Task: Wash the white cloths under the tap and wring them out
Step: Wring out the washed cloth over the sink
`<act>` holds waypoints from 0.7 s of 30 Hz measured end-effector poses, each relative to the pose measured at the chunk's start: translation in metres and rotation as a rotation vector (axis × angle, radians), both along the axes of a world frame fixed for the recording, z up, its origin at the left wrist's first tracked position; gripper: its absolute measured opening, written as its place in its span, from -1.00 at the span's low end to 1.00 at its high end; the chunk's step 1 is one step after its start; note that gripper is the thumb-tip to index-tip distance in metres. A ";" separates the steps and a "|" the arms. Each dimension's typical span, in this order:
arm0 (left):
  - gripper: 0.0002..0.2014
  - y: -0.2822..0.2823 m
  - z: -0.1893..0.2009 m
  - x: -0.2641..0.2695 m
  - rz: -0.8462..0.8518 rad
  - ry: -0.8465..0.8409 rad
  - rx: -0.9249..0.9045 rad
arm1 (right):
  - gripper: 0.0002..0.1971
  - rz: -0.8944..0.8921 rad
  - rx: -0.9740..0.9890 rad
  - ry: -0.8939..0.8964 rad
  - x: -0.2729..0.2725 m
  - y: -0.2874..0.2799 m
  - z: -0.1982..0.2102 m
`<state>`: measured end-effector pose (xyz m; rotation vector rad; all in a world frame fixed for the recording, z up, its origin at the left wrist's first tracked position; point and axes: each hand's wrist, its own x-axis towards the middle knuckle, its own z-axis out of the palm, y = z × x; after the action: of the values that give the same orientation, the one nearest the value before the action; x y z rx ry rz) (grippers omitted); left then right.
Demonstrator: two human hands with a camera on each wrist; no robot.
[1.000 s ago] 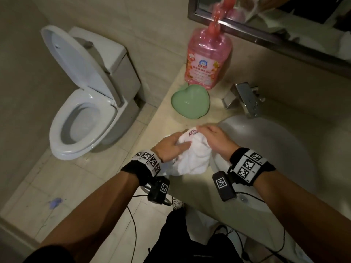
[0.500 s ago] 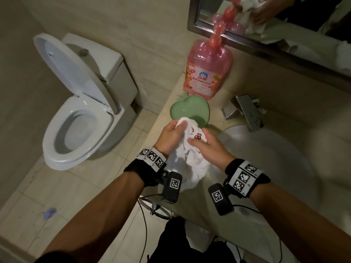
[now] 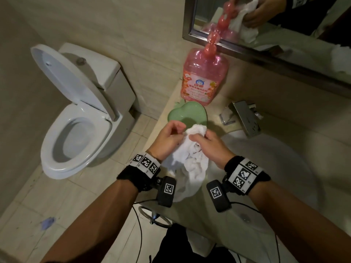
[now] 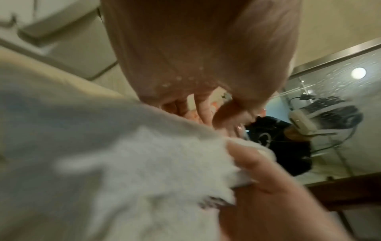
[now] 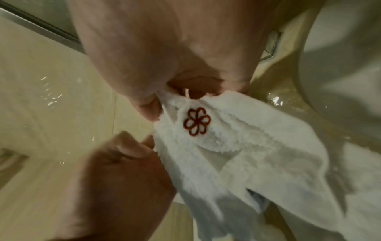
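Hands meet over the counter edge, both gripping one white terry cloth that is held in the air between the green heart-shaped dish and the white sink basin. The left hand has its fingers curled, pinching the cloth's upper left side; from the left wrist view its thumb and fingertips close on the fabric, though that picture is blurred. The right hand clamps the top of the cloth between thumb and curled fingers, and the right wrist view shows the fabric emerging from that grip with a small red embroidered flower just below the fingers. The rest of the cloth hangs down in loose folds toward the counter's front edge. Behind the dish stands a pink pump bottle of liquid soap, touching or nearly touching the dish's far rim. A chrome tap sits at the back of the basin, right of the dish, well apart from the cloth. A mirror above reflects the hands and cloth. To the left, a white toilet stands on the tiled floor with its lid raised.
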<state>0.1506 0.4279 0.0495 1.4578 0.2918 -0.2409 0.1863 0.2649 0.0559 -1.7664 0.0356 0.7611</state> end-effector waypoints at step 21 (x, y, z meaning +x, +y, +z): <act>-0.51 0.017 -0.052 0.001 -0.225 0.191 0.166 | -0.53 -0.275 -0.020 -0.005 0.038 0.018 -0.015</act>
<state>0.1517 0.4451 -0.0030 1.6363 0.3079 -0.5506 0.2242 0.2827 0.0410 -1.7376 0.2780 0.5586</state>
